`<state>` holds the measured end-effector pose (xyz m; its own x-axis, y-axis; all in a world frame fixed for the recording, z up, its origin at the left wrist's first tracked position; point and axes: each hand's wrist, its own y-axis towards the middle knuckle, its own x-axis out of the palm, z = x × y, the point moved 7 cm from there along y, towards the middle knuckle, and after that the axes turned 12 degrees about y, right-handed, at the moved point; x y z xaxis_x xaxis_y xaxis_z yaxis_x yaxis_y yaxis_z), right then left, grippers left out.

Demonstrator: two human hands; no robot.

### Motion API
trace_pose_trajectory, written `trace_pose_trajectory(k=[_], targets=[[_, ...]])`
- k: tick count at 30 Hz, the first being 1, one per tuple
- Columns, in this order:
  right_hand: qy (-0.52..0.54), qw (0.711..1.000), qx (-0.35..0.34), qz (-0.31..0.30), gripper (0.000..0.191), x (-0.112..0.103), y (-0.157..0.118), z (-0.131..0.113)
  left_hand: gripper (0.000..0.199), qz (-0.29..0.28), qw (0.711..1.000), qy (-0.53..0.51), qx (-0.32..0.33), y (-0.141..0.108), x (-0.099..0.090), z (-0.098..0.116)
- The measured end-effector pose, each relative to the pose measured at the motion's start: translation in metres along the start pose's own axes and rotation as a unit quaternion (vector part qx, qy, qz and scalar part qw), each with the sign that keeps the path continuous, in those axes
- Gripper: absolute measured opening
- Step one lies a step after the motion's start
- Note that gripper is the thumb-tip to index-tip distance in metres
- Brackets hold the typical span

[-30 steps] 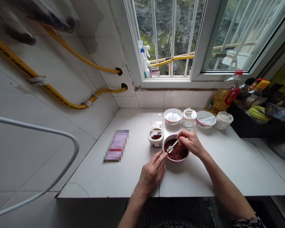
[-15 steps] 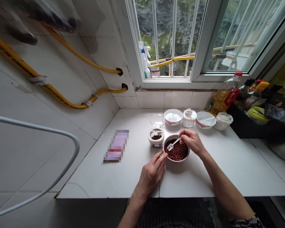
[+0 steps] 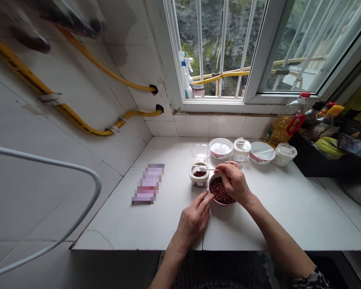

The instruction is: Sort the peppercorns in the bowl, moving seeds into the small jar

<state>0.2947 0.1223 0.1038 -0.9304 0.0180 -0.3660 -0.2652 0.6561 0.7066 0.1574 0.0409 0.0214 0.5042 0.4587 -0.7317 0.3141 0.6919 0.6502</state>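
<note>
A small white spoon (image 3: 209,169) is pinched in the fingers of my right hand (image 3: 233,180), its scoop end over the open white jar (image 3: 199,175), which has dark red grains inside. Just right of and nearer than the jar stands a bowl (image 3: 222,190) of the same grains, partly hidden under my right hand. My left hand (image 3: 194,218) rests against the bowl's left side, fingers apart and fingertips at its rim. The jar's clear lid (image 3: 200,152) stands raised behind it.
Behind are a bowl of white powder (image 3: 221,148), a lidded jar (image 3: 241,149), another bowl with a spoon (image 3: 262,153) and a second jar (image 3: 284,154). An oil bottle (image 3: 286,122) stands back right; a purple, blurred packet (image 3: 148,184) lies left.
My right hand has moved left with the spoon, from above the bowl of grains to the open jar. My left hand has stayed at the bowl. The view has shifted slightly.
</note>
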Motion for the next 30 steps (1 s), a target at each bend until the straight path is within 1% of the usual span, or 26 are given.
trace_pose_trajectory(k=[2,4,5,7,11,14,17,21,24,27,30], targets=[[0.003,0.999,0.024,0.029,0.014,-0.013,-0.001,0.003,0.046,-0.003,1.000,0.000,-0.001,0.000,0.000,0.000],[0.008,0.996,0.072,0.051,0.013,-0.027,-0.002,0.012,0.046,-0.003,1.000,0.000,-0.002,0.000,0.000,0.000],[0.010,0.994,0.094,0.046,0.013,-0.031,-0.004,0.016,0.046,-0.004,1.000,0.000,-0.002,0.000,0.000,0.000],[0.007,0.991,0.130,0.014,0.015,-0.034,-0.006,0.025,0.045,-0.004,1.000,0.001,-0.002,0.000,0.000,0.000],[-0.001,0.986,0.155,-0.063,0.018,-0.023,-0.011,0.035,0.045,-0.007,1.000,0.000,-0.004,0.000,0.000,-0.001],[0.018,0.982,0.162,-0.093,0.018,-0.011,-0.014,0.035,0.045,-0.006,1.000,0.000,-0.005,-0.001,0.000,-0.001],[0.068,0.975,0.188,-0.094,0.018,-0.007,-0.015,0.035,0.044,-0.001,1.000,0.001,-0.004,-0.001,0.000,-0.001],[0.114,0.964,0.234,-0.060,0.017,-0.014,-0.015,0.040,0.044,0.000,1.000,0.002,-0.006,0.000,0.001,-0.001],[0.107,0.966,0.228,-0.050,0.016,-0.019,-0.014,0.041,0.044,0.000,1.000,0.003,-0.006,0.000,0.001,-0.001],[0.060,0.977,0.195,-0.060,0.017,-0.019,-0.013,0.039,0.045,-0.002,1.000,-0.001,-0.005,0.000,0.000,-0.001],[0.016,0.981,0.179,-0.066,0.019,-0.018,-0.013,0.040,0.045,0.001,1.000,0.000,-0.003,0.001,-0.001,-0.001]])
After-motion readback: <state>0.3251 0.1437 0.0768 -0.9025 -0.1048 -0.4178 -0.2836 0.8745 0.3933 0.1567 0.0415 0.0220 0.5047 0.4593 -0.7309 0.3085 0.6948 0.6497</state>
